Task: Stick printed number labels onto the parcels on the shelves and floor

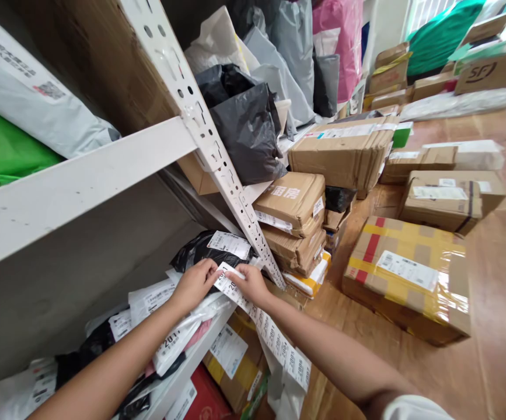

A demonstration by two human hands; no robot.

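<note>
Forearms point(117, 350) foremost; left grip point(195, 286), right grip point(253, 286) pinch label strip point(281, 349); shelf point(195, 363) holds bagged parcels point(191, 252).

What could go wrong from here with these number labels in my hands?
The label strip, pinched by the left hand and right hand, trails below them and might snag or tear. The stacked boxes beside the shelf post might shift if bumped.

Yellow-taped carton point(410, 277) on the wooden floor point(502, 280), pink bag point(340, 52) farther off
</note>
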